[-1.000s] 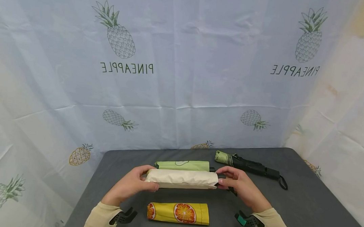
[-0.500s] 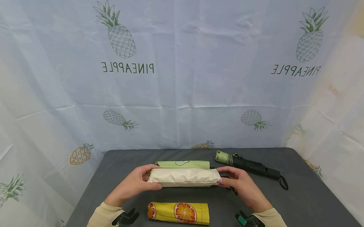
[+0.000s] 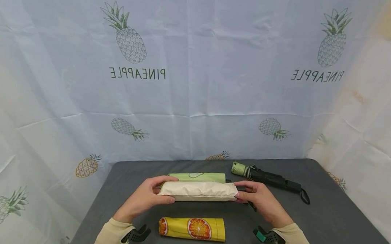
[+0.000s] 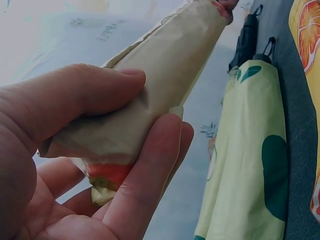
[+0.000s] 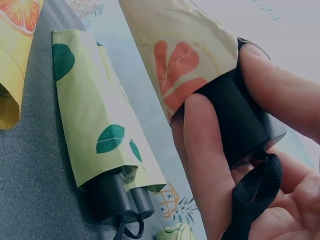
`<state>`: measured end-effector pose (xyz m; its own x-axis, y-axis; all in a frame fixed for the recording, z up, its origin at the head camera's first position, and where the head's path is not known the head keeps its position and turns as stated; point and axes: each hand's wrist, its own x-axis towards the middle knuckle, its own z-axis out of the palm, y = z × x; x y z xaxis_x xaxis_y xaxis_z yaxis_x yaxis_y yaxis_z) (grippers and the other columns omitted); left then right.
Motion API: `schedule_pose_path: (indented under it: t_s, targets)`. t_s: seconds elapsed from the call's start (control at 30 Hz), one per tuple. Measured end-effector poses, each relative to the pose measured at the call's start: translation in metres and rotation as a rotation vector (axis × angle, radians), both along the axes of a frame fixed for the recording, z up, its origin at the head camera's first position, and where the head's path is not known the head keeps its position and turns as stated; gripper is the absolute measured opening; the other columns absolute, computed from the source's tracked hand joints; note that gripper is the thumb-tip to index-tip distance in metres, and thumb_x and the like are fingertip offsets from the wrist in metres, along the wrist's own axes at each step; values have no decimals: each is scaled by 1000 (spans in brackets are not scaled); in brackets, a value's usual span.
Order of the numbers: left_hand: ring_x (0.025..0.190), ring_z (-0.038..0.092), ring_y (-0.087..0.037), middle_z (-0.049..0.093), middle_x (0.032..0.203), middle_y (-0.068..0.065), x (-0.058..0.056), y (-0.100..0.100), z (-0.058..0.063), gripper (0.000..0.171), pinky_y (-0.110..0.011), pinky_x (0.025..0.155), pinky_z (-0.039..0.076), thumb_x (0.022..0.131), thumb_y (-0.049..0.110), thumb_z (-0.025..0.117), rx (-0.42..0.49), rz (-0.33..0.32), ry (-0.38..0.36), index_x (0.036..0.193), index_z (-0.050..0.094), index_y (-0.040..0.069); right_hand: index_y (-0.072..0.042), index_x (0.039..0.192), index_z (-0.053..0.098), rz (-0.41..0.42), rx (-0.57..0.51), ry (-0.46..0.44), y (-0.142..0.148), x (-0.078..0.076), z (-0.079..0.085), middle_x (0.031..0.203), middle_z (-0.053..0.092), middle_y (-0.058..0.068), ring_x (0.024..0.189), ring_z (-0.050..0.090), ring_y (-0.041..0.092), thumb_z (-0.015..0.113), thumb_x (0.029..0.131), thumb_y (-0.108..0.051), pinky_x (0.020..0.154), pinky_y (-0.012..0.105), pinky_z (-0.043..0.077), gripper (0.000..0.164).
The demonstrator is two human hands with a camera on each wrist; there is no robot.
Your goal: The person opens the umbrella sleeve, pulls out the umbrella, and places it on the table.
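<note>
A folded umbrella in a cream sleeve [image 3: 199, 191] is held level between my two hands over the table. My left hand [image 3: 144, 197] pinches its left end, thumb on the near side; in the left wrist view a bit of red and yellow cloth [image 4: 102, 192] pokes out there. My right hand [image 3: 260, 202] grips the other end, where the sleeve's rim meets the black handle [image 5: 240, 115]. From that handle a black wrist strap [image 5: 255, 195] hangs against the palm. An orange flower print [image 5: 177, 75] shows near the sleeve's rim.
Just behind the cream sleeve lies a green-sleeved umbrella [image 3: 190, 176]. A yellow sleeve with orange slices [image 3: 177, 228] is nearer on the dark table [image 3: 230, 229]. An unsleeved black and green umbrella [image 3: 275, 179] rests at the back right. Printed curtains [image 3: 200, 93] surround the table.
The cream sleeve has shifted slightly right and turned, and its edge now covers the black handle in the head view. My left hand has moved a little right with it.
</note>
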<state>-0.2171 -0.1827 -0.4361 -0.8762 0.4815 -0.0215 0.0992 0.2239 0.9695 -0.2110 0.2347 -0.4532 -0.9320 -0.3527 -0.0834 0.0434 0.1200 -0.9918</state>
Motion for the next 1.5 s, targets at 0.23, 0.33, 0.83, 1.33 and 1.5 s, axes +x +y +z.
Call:
schedule_pose_path:
  t_s: [0.23,0.33,0.83,1.33,1.5]
  targets:
    - [113,74,-32,60,152,-18,0,2,-1,64,-42,91,63,96,19,84,13,3,-13,154,60,11,10,146,60,13,-20,25,4,-1,0,121,79,-3,104,77,13,72,106,-17,92,32,65,50]
    - [114,74,-32,61,150,-18,1,3,-2,61,-41,92,64,96,18,84,28,2,-27,152,62,14,11,144,60,34,-30,33,5,-1,-1,118,79,-6,103,77,12,71,106,-16,91,32,65,48]
    - [118,74,-28,61,151,-18,1,1,-2,69,-47,96,63,95,18,85,42,17,-65,156,56,4,7,149,60,17,-70,13,10,-2,-4,122,77,-6,110,75,12,68,107,-17,95,35,65,49]
    - [117,73,-29,61,151,-18,-1,2,-4,67,-54,98,61,96,20,84,42,29,-62,156,57,6,-6,141,72,-49,-77,-25,27,-1,1,122,76,-12,113,73,8,69,107,-18,95,34,65,36]
    - [117,73,-29,62,149,-17,-1,1,-5,65,-52,98,62,96,20,85,44,31,-67,154,59,7,-9,140,74,-32,-102,-31,30,-2,2,122,77,-9,112,75,10,67,108,-16,93,33,66,33]
